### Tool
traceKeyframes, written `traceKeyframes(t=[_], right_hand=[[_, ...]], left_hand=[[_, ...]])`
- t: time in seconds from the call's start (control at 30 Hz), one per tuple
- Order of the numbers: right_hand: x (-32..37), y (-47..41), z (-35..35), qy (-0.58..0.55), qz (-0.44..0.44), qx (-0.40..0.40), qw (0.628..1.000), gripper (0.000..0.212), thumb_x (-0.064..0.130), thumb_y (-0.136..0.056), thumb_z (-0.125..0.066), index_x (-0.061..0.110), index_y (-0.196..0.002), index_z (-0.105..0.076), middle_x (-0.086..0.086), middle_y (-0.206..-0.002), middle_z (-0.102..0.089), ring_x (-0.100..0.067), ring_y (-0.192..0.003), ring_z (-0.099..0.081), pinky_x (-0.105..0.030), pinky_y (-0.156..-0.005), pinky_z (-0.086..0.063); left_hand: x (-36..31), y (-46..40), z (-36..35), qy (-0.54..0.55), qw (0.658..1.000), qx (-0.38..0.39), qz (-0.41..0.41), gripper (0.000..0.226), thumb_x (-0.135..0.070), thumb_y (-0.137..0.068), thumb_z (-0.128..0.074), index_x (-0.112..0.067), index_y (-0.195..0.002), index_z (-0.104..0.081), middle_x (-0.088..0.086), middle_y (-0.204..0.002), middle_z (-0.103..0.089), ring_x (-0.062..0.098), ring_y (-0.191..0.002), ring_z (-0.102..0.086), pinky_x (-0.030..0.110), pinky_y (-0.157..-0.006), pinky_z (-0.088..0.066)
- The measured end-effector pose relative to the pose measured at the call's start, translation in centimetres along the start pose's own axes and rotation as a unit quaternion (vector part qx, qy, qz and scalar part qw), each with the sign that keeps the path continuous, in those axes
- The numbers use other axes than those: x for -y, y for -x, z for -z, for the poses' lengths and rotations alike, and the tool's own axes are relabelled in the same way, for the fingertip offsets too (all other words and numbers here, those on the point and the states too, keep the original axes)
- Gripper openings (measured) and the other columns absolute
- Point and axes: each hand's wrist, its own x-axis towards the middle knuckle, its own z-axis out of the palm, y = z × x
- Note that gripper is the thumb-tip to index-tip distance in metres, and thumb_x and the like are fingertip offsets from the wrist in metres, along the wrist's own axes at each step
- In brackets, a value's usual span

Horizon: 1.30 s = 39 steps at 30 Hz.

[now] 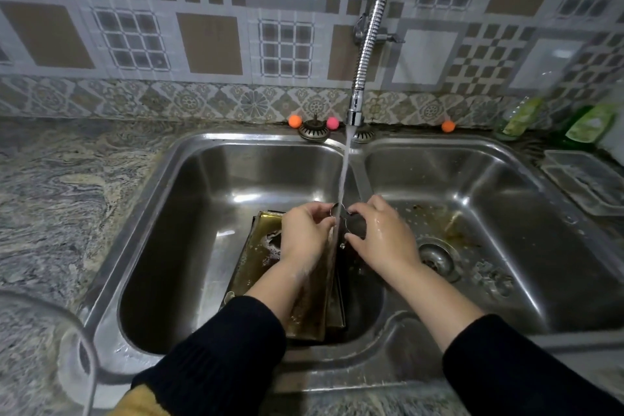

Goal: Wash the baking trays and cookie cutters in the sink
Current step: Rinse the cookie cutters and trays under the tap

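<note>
Home kitchen. A steel double sink (pixel 189 179) is sitting in a marbled stone tabletop (pixel 60 199); patterned wall tiles (pixel 209 44) are running behind it, a spring-neck tap (pixel 369 34) is pouring water, dish-soap bottles (pixel 589 127) are standing at the far right corner.

No text, brand or number can be read anywhere. The labels on the green bottles (pixel 589 127), right of the faucet (pixel 355 111), are too blurred to make out.
</note>
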Motion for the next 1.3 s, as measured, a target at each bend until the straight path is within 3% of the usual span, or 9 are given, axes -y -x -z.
traceKeyframes(t=[0.13,0.27,0.33,0.4,0.53,0.77,0.9,1.07,1.3], right_hand=[[-2.8,0.5,2.4,0.086,0.049,-0.001,0.995,0.046,0.029,-0.082,-0.069,0.026,-0.126,-0.056,0.006,-0.122,-0.051,-0.018,-0.119,-0.042,-0.033,-0.097,-0.038],[-9.0,0.8,5.1,0.065,-0.052,0.081,0.993,0.042,0.023,-0.08,-0.073,0.025,-0.12,-0.06,0.003,-0.123,-0.059,-0.021,-0.116,-0.053,-0.032,-0.095,-0.045],[-13.0,1.0,6.2,0.043,-0.142,0.139,0.979,0.04,0.021,-0.078,-0.074,0.023,-0.117,-0.062,0.0,-0.12,-0.062,-0.019,-0.109,-0.058,-0.029,-0.09,-0.047],[-16.9,1.1,6.5,0.036,-0.215,0.174,0.96,0.045,0.021,-0.078,-0.076,0.019,-0.12,-0.06,-0.004,-0.121,-0.062,-0.019,-0.107,-0.06,-0.025,-0.086,-0.044],[-23.8,0.9,5.8,0.064,-0.308,0.218,0.924,0.039,0.018,-0.078,-0.074,0.012,-0.116,-0.063,-0.007,-0.117,-0.063,-0.022,-0.108,-0.061,-0.023,-0.082,-0.045],[-32.2,-1.0,2.0,0.081,-0.334,0.213,0.915,0.028,0.023,-0.083,-0.064,0.004,-0.104,-0.07,-0.014,-0.111,-0.068,-0.028,-0.103,-0.065,-0.022,-0.073,-0.044],[-33.6,-1.4,0.8,0.071,-0.344,0.219,0.91,0.032,0.023,-0.088,-0.06,0.002,-0.11,-0.066,-0.016,-0.115,-0.066,-0.03,-0.105,-0.063,-0.026,-0.076,-0.046],[-33.8,-1.3,1.1,0.046,-0.337,0.226,0.913,0.038,0.032,-0.083,-0.069,0.002,-0.106,-0.067,-0.016,-0.111,-0.067,-0.029,-0.102,-0.064,-0.024,-0.072,-0.044],[-28.3,-0.4,5.0,0.049,-0.285,0.22,0.932,0.048,0.031,-0.089,-0.062,0.014,-0.133,-0.054,-0.009,-0.136,-0.054,-0.027,-0.12,-0.054,-0.028,-0.096,-0.045]], left_hand=[[-0.4,0.4,-1.5,-0.096,0.99,0.084,-0.064,0.026,-0.013,-0.087,-0.068,-0.02,-0.112,-0.069,-0.007,-0.101,-0.071,0.005,-0.088,-0.068,0.022,-0.084,-0.055],[-1.3,1.0,-4.1,-0.287,0.92,0.192,-0.186,0.047,-0.028,-0.093,-0.057,-0.023,-0.14,-0.048,-0.003,-0.142,-0.05,0.011,-0.131,-0.045,0.027,-0.111,-0.034],[-1.5,0.9,-5.8,-0.36,0.894,0.218,-0.154,0.062,-0.041,-0.096,-0.049,-0.019,-0.15,-0.028,0.0,-0.158,-0.025,0.014,-0.146,-0.019,0.036,-0.119,-0.019],[-1.6,0.8,-7.4,-0.424,0.872,0.229,-0.091,0.071,-0.05,-0.098,-0.035,-0.015,-0.154,-0.007,0.001,-0.162,0.0,0.015,-0.149,0.003,0.043,-0.121,-0.009],[-1.4,1.1,-9.6,-0.494,0.838,0.227,-0.032,0.08,-0.057,-0.098,-0.022,-0.009,-0.151,0.015,0.004,-0.158,0.026,0.017,-0.145,0.023,0.046,-0.12,-0.001],[-0.9,1.2,-10.3,-0.557,0.812,0.168,-0.055,0.076,-0.055,-0.098,-0.017,-0.012,-0.151,0.014,0.002,-0.158,0.025,0.015,-0.145,0.023,0.044,-0.12,0.006],[-0.9,1.0,-10.6,-0.566,0.808,0.156,-0.057,0.074,-0.052,-0.098,-0.019,-0.013,-0.152,0.013,0.002,-0.158,0.023,0.015,-0.145,0.021,0.043,-0.12,0.006],[-0.8,0.9,-10.7,-0.56,0.813,0.147,-0.062,0.072,-0.049,-0.099,-0.022,-0.013,-0.153,0.009,0.002,-0.16,0.019,0.015,-0.146,0.018,0.044,-0.121,0.002],[-1.2,1.0,-10.5,-0.555,0.813,0.162,-0.072,0.072,-0.05,-0.1,-0.019,-0.01,-0.153,0.008,0.005,-0.16,0.016,0.018,-0.147,0.016,0.039,-0.121,0.002]])
